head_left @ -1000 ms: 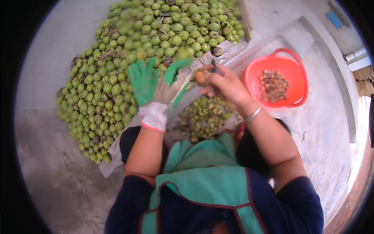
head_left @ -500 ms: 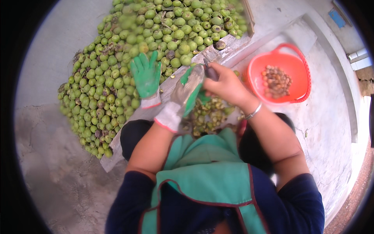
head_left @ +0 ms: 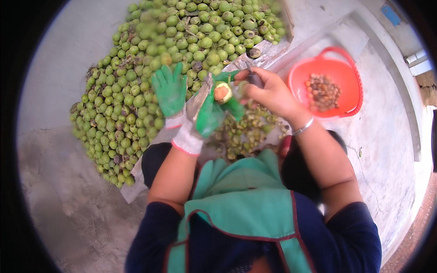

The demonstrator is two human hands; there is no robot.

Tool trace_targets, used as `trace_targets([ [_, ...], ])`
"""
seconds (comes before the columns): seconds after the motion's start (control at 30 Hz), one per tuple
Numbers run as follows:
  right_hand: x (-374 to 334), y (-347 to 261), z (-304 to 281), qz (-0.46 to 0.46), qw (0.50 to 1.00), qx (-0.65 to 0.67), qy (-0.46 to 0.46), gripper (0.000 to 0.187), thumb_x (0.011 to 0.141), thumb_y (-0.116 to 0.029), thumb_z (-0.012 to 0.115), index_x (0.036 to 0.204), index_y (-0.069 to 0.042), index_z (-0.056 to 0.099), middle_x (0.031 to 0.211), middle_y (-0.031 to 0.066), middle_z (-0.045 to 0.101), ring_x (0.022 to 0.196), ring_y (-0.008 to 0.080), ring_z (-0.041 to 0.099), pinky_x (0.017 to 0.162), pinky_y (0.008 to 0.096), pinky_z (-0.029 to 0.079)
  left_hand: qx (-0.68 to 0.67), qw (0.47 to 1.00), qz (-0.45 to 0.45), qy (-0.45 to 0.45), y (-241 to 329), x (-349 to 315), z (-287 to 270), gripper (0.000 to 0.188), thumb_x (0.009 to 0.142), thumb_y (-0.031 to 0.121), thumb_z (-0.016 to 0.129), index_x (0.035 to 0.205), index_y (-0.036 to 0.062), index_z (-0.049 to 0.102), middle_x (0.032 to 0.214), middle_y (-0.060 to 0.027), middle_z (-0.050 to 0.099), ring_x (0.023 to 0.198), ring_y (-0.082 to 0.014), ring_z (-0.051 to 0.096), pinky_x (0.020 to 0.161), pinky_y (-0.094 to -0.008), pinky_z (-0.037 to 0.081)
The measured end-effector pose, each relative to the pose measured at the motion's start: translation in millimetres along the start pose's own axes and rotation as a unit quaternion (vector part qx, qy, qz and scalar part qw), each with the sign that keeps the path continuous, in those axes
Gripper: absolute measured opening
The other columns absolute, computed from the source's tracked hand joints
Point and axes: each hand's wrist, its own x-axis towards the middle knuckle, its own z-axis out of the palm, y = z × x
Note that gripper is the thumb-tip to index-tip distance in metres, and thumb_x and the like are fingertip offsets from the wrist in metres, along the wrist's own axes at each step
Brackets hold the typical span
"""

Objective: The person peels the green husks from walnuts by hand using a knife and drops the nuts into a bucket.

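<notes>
My left hand (head_left: 205, 111) wears a green-coated glove with a white cuff. In it sits a green-husked nut (head_left: 222, 93), part of the husk cut away so that brown-orange shell and pale flesh show. Its gloved fingers curve about the nut, partly blurred. Bare, with a bracelet at the wrist, my right hand (head_left: 273, 91) grips a small knife (head_left: 254, 78) by its dark handle, just right of the nut. A spare green glove (head_left: 170, 93) lies fingers-up on the edge of the pile, left of my left hand.
A large heap of green-husked nuts (head_left: 132, 98) spreads ahead and left, behind a board (head_left: 133, 193). Cut husk pieces (head_left: 246, 134) lie between my knees. At the right stands a red basket (head_left: 348, 93) with several brown nuts (head_left: 324, 93) inside.
My left hand has moved left and turned its palm up, bringing the partly cut nut into view. The knife in my right hand has drawn apart from the left glove.
</notes>
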Motion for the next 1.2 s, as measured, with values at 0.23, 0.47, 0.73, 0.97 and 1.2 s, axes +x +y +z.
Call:
trace_targets([
  [0.23,5.5,15.3,8.2,-0.193,0.913,-0.328,0.15,0.038,0.071,-0.024,0.081,0.09,-0.001,0.058,0.081,0.0146,0.057,0.075,0.0363,0.059,0.066,0.0414,0.048,-0.157,0.982,-0.035,0.094,-35.8,16.5,-32.6,0.053,0.102,0.043,0.039,0.133,0.0001,0.048,0.123,-0.0142,0.06,0.108,-0.0269,0.062,0.094,-0.0417,0.051],
  [0.47,11.6,31.7,18.3,-0.197,0.89,-0.392,0.128,0.032,0.068,-0.022,0.079,0.083,-0.003,0.059,0.082,0.0141,0.061,0.073,0.0352,0.061,0.064,0.0431,0.049,0.106,0.986,-0.029,0.127,-34.3,8.6,-16.4,0.037,0.098,0.027,0.051,0.128,0.0051,0.052,0.115,-0.0088,0.062,0.101,-0.0189,0.062,0.085,-0.0351,0.053],
  [0.73,2.7,23.4,16.4,-0.146,0.942,-0.292,0.075,0.032,0.069,-0.02,0.08,0.079,0.0,0.058,0.071,0.0145,0.06,0.065,0.0354,0.058,0.062,0.0414,0.047,0.317,0.943,0.097,0.019,-37.7,3.5,-48.0,0.035,0.097,0.022,0.055,0.126,0.0025,0.055,0.118,-0.008,0.063,0.095,-0.0154,0.064,0.082,-0.0309,0.052],
  [0.97,0.7,27.3,5.7,-0.124,0.984,-0.116,0.057,0.032,0.08,-0.026,0.077,0.096,-0.001,0.066,0.076,0.0064,0.064,0.066,0.0151,0.06,0.059,0.0309,0.047,0.198,0.978,0.063,0.032,-25.3,1.8,-37.1,0.039,0.096,0.026,0.057,0.125,0.0001,0.056,0.117,-0.0091,0.062,0.095,-0.0149,0.063,0.083,-0.0292,0.051],
  [1.2,-1.3,10.9,-6.0,0.031,0.992,0.066,0.102,0.034,0.09,-0.031,0.068,0.108,-0.003,0.062,0.091,0.0005,0.066,0.077,0.0071,0.06,0.057,0.0197,0.044,0.582,0.802,0.042,0.125,-1.7,10.3,-22.0,0.046,0.094,0.033,0.06,0.124,-0.0012,0.056,0.118,-0.0111,0.064,0.103,-0.0237,0.064,0.085,-0.0344,0.052],
])
